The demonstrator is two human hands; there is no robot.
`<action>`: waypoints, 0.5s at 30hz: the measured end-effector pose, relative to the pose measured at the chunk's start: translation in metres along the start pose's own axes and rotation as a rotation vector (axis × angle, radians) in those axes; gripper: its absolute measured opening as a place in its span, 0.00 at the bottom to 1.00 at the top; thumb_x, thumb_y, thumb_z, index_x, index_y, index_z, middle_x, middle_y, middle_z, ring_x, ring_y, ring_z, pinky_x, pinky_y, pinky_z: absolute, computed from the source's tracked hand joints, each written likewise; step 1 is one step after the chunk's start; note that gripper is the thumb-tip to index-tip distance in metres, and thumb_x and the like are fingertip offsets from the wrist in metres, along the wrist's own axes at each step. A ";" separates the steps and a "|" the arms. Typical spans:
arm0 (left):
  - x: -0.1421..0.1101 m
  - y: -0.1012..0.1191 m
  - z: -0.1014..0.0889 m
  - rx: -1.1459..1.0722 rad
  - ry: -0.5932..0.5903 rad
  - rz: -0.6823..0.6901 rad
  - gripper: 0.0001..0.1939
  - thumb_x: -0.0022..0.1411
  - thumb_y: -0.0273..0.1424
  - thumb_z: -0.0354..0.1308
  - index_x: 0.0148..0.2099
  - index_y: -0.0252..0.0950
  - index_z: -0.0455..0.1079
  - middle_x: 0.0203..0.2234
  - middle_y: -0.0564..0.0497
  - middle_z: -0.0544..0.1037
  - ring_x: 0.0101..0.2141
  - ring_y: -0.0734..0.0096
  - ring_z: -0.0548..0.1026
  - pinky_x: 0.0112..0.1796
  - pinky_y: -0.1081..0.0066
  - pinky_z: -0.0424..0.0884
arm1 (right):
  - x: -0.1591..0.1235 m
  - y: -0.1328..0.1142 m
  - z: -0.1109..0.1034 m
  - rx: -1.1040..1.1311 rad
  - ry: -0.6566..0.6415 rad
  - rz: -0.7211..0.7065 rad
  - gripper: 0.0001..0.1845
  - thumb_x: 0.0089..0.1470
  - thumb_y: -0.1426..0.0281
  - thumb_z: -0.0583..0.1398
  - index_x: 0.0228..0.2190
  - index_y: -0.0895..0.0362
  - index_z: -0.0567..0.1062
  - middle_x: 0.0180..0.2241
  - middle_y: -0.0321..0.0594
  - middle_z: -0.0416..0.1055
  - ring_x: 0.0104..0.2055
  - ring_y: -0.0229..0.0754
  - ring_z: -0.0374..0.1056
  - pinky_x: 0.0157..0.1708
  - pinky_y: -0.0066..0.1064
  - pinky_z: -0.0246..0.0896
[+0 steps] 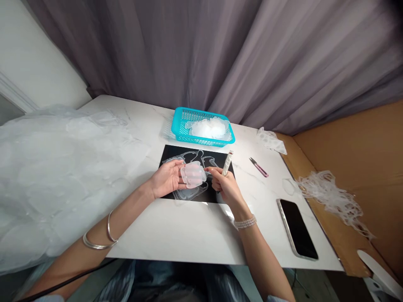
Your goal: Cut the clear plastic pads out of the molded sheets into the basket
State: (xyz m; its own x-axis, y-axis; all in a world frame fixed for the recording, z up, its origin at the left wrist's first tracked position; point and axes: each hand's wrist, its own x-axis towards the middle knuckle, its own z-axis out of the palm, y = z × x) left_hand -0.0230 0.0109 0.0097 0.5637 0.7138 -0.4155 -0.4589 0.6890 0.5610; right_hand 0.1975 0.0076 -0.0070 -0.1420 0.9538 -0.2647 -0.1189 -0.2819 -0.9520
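Steadying a small translucent plastic piece (192, 175) between them, the two hands seem to be at the stage of handling its rim. The left hand (166, 178) holds it up, fingers stretched out behind it; how firmly it pinches, I cannot tell. The right hand (224, 182) is curled around a slim, pen-like tool (227, 162) with a cream-coloured shaft, its index fingertip at or just beside the piece's right edge. In my judgement, the next move calls for a light, even hold, since so thin a film could bend or slip. The piece is frosted, scalloped and rounded, raised above a glossy black mat (210, 196) where clear cut-out sheeting (189, 193) lies in looping outlines. To the left slumps a bulky, cloudy heap of plastic (56, 180). Right of the mat lie pink-handled thread snips (259, 167). Beyond it stands a perforated turquoise basket (178, 121), filled with milky, overlapping pieces (210, 128). Farthest back, a mauve-grey curtain (189, 54) hangs in soft vertical folds.
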 end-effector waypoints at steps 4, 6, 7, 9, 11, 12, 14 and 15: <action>0.000 0.000 0.000 0.018 -0.005 -0.014 0.26 0.68 0.37 0.47 0.58 0.23 0.70 0.51 0.30 0.77 0.49 0.45 0.78 0.52 0.50 0.70 | 0.000 0.000 0.000 0.018 -0.023 0.021 0.19 0.49 0.58 0.67 0.34 0.61 0.78 0.16 0.21 0.41 0.18 0.29 0.36 0.18 0.27 0.31; 0.000 -0.001 -0.001 0.016 -0.014 -0.015 0.26 0.69 0.37 0.47 0.57 0.23 0.70 0.50 0.31 0.78 0.48 0.46 0.78 0.52 0.50 0.70 | 0.000 0.001 0.001 0.031 -0.029 0.032 0.18 0.49 0.58 0.68 0.34 0.61 0.78 0.16 0.21 0.42 0.18 0.28 0.36 0.18 0.27 0.31; 0.000 -0.001 -0.001 0.014 -0.017 -0.015 0.25 0.69 0.37 0.46 0.57 0.23 0.70 0.50 0.31 0.78 0.47 0.46 0.79 0.52 0.50 0.70 | 0.000 0.002 0.001 0.035 -0.030 0.038 0.18 0.48 0.59 0.68 0.33 0.61 0.77 0.16 0.21 0.42 0.18 0.28 0.36 0.18 0.27 0.31; 0.001 -0.001 -0.001 0.014 -0.014 -0.018 0.25 0.69 0.37 0.47 0.57 0.24 0.70 0.49 0.32 0.79 0.47 0.46 0.79 0.51 0.50 0.70 | 0.000 0.002 0.003 0.034 -0.033 0.049 0.17 0.48 0.59 0.68 0.31 0.61 0.77 0.15 0.21 0.44 0.17 0.28 0.37 0.17 0.27 0.31; 0.001 -0.001 -0.002 0.016 -0.013 -0.024 0.25 0.69 0.37 0.47 0.57 0.24 0.70 0.48 0.32 0.79 0.47 0.47 0.79 0.51 0.50 0.71 | -0.001 0.002 0.004 0.019 -0.035 0.056 0.17 0.47 0.59 0.69 0.30 0.60 0.76 0.15 0.21 0.44 0.17 0.28 0.37 0.17 0.27 0.31; 0.002 -0.001 -0.002 0.017 -0.016 -0.026 0.25 0.69 0.37 0.47 0.57 0.25 0.70 0.47 0.32 0.79 0.47 0.47 0.79 0.50 0.50 0.71 | -0.001 0.002 0.005 0.009 -0.035 0.054 0.18 0.46 0.59 0.69 0.30 0.60 0.76 0.15 0.21 0.45 0.17 0.28 0.38 0.17 0.27 0.31; 0.002 -0.001 -0.003 0.015 -0.022 -0.028 0.24 0.69 0.38 0.47 0.57 0.26 0.70 0.47 0.32 0.80 0.47 0.47 0.79 0.50 0.51 0.72 | -0.001 0.002 0.006 -0.007 -0.037 0.043 0.18 0.44 0.59 0.70 0.30 0.60 0.76 0.15 0.22 0.46 0.17 0.28 0.38 0.17 0.27 0.31; 0.002 -0.002 -0.003 0.017 -0.021 -0.024 0.24 0.68 0.38 0.47 0.57 0.26 0.71 0.47 0.32 0.80 0.47 0.47 0.79 0.49 0.51 0.72 | 0.000 0.002 0.006 -0.013 -0.038 0.036 0.18 0.44 0.59 0.70 0.30 0.60 0.76 0.15 0.22 0.46 0.17 0.28 0.39 0.17 0.27 0.31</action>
State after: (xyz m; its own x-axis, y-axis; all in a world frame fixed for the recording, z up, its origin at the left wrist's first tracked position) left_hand -0.0230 0.0117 0.0059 0.5889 0.6944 -0.4135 -0.4338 0.7033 0.5632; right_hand 0.1918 0.0061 -0.0078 -0.1828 0.9385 -0.2929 -0.1003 -0.3142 -0.9440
